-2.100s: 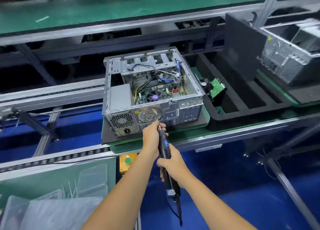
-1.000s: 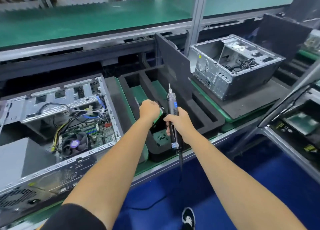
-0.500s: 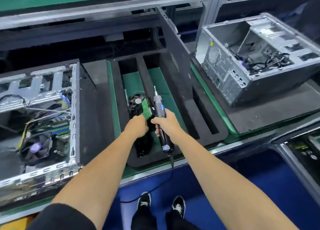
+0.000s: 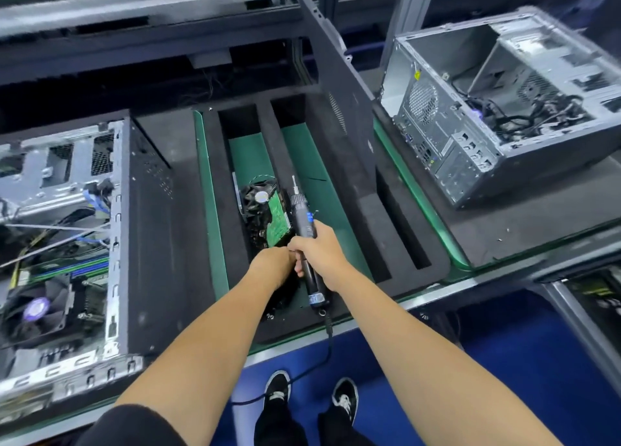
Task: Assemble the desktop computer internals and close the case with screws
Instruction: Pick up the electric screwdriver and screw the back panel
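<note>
Head view, looking down over both bare forearms at a conveyor surface (image 4: 437,297) carrying black foam trays. Right hand (image 4: 322,247) is wrapped closed around an electric screwdriver (image 4: 307,244), fingers clamped on the barrel, bit end pointing up and away, cord (image 4: 327,344) trailing off the lower end toward the floor. Left hand (image 4: 274,265) is just left of it, touching the right hand, fingers curled down into the tray slot; whether they grip anything there I cannot tell, the fingertips are hidden. Foam tray (image 4: 403,244) in the middle has long slots with green base showing; in the left slot sits a black cooler fan (image 4: 257,198) with a green circuit board (image 4: 279,220) leaning beside it, both just above the left hand. A dark side panel (image 4: 339,85) stands upright along the tray's right edge. Open computer case (image 4: 67,244) lies at left on its own tray, side off, with motherboard, CPU fan (image 4: 37,311) and loose cables visible inside. Second open case (image 4: 504,102) sits at right on another foam pad, mostly hollow with a bundle of black cables in it. Person's black shoes (image 4: 311,395) on blue floor at the bottom, black sleeve (image 4: 131,427) at lower left.
</note>
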Available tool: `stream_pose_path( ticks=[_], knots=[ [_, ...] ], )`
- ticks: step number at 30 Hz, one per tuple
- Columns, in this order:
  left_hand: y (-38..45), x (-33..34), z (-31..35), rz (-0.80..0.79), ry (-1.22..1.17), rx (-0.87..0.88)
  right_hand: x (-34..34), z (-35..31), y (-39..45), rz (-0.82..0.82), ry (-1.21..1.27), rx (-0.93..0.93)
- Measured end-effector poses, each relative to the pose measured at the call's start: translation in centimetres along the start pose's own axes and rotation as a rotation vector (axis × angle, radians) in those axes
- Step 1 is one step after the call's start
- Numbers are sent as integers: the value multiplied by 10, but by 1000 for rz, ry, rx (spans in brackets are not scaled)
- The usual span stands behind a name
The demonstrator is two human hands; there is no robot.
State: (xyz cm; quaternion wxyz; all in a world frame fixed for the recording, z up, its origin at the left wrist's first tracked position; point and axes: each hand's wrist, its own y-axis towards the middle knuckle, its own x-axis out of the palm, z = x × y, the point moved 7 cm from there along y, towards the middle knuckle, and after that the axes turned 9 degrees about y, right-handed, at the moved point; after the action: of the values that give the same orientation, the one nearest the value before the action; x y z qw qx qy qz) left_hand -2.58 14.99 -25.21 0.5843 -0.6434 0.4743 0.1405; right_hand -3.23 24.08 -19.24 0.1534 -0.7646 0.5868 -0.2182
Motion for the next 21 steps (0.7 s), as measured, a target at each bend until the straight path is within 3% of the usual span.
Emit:
stream_pose_path(
  ticks=[13,21],
  knots=[
    [12,7,2,80,-255,-51,-1,-3,2,1,-38,-10],
    [8,7,2,75,-215,-42,-1,-2,2,4,-33,8]
  ],
)
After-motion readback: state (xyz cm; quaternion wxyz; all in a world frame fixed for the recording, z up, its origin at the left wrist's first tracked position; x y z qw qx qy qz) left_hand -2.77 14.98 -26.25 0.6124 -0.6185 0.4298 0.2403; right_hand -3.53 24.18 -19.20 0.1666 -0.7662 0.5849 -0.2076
